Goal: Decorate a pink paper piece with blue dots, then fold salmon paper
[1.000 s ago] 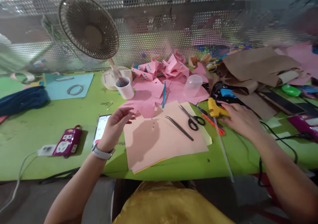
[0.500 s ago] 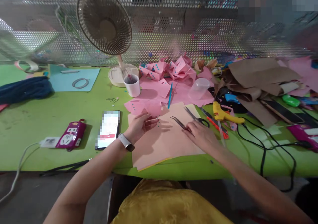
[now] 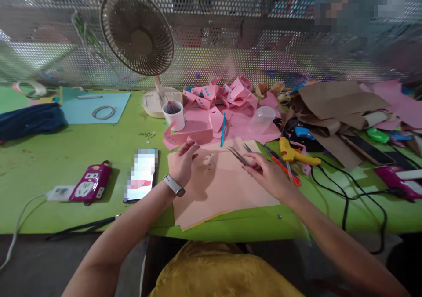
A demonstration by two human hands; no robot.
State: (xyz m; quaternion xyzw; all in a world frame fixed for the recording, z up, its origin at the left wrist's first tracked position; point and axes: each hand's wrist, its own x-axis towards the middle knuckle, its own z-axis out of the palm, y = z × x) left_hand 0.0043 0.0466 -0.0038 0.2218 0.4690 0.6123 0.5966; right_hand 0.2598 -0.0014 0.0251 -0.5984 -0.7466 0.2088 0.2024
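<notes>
1. We see our right hand (image 3: 268,174) grasping slim metal tweezers (image 3: 238,156), their tips pointing far and left above the peach sheets (image 3: 231,191).
2. Our left hand (image 3: 182,167) has its fingers loosely curled over the left far part of those sheets, near the folded pink strip (image 3: 193,136); we cannot tell whether it pinches anything.
3. A few tiny blue dots (image 3: 209,169) lie on the peach paper between our hands, with open paper around them on the near and right sides.
4. The sheets' near edge runs at a slant, a yellow edge peeking out below, and a band of green tabletop (image 3: 237,226) separates it from the table's near edge.
5. On the left, we have bare green surface between the phone (image 3: 142,174) and the glossy purple power strip (image 3: 90,182); on the right, the yellow glue gun (image 3: 298,153) and its looping black cables crowd the space.
6. Our right hand hides most of the scissors (image 3: 247,148); only part of the blades shows. The phone's screen is blurred out.
7. Farther off, we find creased pink paper (image 3: 237,90), a translucent plastic cup (image 3: 263,119) tipped over, and crumpled brown paper (image 3: 336,99).
</notes>
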